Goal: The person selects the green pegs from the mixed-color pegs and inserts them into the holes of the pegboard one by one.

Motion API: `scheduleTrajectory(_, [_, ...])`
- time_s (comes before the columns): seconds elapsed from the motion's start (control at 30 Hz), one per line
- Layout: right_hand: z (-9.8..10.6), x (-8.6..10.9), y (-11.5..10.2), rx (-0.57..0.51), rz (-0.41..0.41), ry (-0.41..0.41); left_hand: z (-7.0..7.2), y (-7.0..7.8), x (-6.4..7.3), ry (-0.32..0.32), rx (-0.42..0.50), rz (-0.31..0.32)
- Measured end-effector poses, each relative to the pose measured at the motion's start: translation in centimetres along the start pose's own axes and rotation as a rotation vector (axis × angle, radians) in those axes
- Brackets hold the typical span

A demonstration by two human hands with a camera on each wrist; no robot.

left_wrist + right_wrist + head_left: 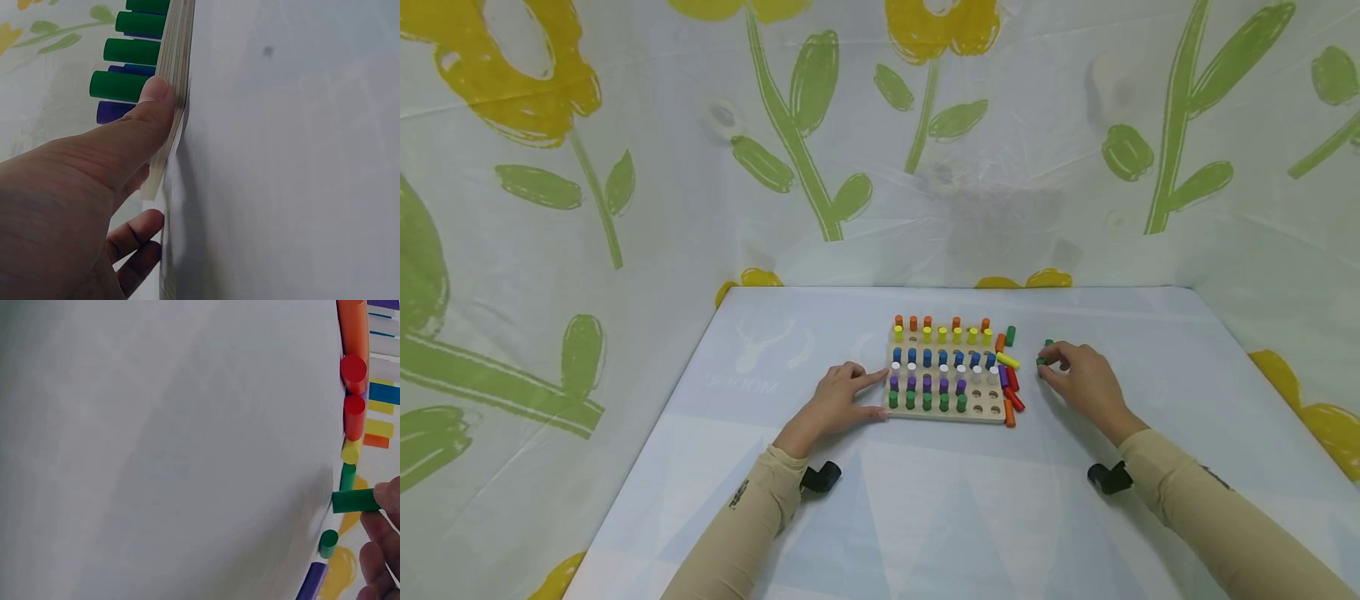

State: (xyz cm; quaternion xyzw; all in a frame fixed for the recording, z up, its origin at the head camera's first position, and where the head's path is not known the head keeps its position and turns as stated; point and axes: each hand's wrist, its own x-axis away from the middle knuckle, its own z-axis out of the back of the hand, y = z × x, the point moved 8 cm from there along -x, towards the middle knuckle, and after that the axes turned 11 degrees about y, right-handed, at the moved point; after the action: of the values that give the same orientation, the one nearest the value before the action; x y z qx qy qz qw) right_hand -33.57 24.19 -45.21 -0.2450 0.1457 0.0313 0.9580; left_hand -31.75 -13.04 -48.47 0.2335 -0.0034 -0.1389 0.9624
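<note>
Green peg (353, 501) firmly pinched between thumb and fingers of right hand (1088, 385), nearly upright, on right side of wooden board (947, 418) and apart from it. Lower end close to table (940, 508); whether touching, impossible to tell.

At left edge of same board, left hand (837, 400), with thumb and forefinger stretched out and touching the wood, thumb at near left corner; other fingers loosely bent, not clenched.

Standing in board, from far row to near row: 5 orange pegs (928, 322), 6 yellow pegs (942, 335), 7 blue pegs (943, 358), 6 white pegs (944, 372), 5 purple pegs (927, 384) and 5 green pegs (927, 402). In each of 2 nearest rows, 2 bare holes (977, 394) at right end.

Lying along right edge of board: 1 loose green peg (1011, 336), 2 loose orange pegs (1010, 413), 1 loose yellow peg (1008, 361), 1 loose purple peg (1003, 377) and 2 loose red pegs (1014, 400). Near right hand, 1 more green peg (328, 544) and 1 more purple peg (310, 581).

On forearms, beige sleeves (722, 542); behind table, white cloth (1000, 225) with yellow flowers and green leaves.
</note>
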Motion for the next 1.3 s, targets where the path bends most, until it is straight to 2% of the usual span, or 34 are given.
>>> scheduleTrajectory(0.87, [0.2,0.6,0.0,-0.032,-0.020,-0.001,0.2,0.1,0.1,-0.001,0.012,0.001])
scheduleTrajectory(1.3, [0.3,1.1,-0.8,-0.051,0.018,0.007,0.2,0.1,0.2,-0.001,0.019,-0.003])
